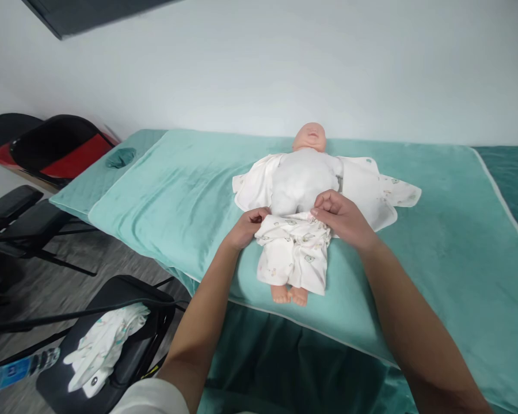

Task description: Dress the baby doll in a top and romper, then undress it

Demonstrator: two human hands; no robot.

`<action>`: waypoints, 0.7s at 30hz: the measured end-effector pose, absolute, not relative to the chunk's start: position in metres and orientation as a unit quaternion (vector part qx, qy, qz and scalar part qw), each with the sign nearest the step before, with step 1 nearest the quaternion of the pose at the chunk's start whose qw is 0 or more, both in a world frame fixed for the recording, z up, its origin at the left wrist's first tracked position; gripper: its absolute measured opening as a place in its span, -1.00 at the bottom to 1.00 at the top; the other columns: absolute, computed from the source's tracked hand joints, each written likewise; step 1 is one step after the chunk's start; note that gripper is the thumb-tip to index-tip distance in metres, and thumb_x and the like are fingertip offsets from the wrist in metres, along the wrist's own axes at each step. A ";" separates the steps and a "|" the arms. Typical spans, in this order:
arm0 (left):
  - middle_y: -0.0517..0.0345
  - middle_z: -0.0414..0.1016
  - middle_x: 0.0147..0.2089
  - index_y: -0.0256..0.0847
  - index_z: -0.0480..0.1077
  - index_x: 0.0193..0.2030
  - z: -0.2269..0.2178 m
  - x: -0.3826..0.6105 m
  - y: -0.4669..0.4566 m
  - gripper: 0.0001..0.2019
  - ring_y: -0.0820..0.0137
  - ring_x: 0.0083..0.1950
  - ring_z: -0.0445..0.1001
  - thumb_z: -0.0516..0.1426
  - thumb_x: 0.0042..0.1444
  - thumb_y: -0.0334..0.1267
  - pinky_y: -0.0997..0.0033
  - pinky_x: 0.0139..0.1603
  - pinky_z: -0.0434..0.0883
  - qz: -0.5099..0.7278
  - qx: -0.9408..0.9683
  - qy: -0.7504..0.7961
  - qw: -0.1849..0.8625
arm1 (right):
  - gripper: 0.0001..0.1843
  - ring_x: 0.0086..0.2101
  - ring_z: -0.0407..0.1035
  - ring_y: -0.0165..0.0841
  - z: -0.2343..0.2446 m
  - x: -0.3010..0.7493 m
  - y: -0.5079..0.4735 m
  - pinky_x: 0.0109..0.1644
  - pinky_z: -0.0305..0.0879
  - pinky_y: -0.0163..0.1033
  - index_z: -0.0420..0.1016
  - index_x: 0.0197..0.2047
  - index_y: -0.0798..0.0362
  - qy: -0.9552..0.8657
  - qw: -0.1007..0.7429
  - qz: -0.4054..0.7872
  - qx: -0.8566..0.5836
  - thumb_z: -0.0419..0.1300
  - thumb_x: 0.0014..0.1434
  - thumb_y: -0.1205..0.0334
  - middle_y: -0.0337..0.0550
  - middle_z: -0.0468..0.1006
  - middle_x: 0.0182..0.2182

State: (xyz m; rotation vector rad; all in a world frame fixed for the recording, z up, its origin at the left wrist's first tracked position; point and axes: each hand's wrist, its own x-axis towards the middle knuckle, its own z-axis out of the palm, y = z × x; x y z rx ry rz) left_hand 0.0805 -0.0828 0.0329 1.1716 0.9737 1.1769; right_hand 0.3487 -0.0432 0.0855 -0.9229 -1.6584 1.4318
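Note:
A baby doll point(309, 137) lies on its back on the green bed, its feet pointing toward me. Patterned white trousers point(293, 253) cover its legs, with the bare feet showing below the hems. My left hand point(247, 225) pinches the waistband at the left side. On the right side, my right hand point(341, 215) grips the same waistband between thumb and fingers. A white jacket point(365, 184) is spread open beneath the doll, sleeves out to both sides. The doll's white cloth torso point(303, 175) shows above the waistband.
The massage bed point(168, 184) has a green cover and a face hole at its left end. Folded clothing point(107, 339) lies on a black chair point(82, 374) at lower left, near a water bottle point(17, 371). Black and red chairs point(64, 144) stand farther left. A white wall is behind the bed.

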 end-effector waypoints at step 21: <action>0.34 0.23 -0.47 -0.17 0.31 -0.29 0.027 0.091 -0.078 -0.61 0.56 -0.50 0.15 0.31 0.09 0.07 0.52 -0.50 0.10 0.589 0.419 0.478 0.499 | -0.51 -0.47 0.26 -0.32 0.071 0.365 -0.015 -0.38 0.21 -0.19 0.27 -0.26 -0.10 -0.520 0.477 0.581 -0.406 0.39 -0.07 -0.15 -0.28 0.32 -0.48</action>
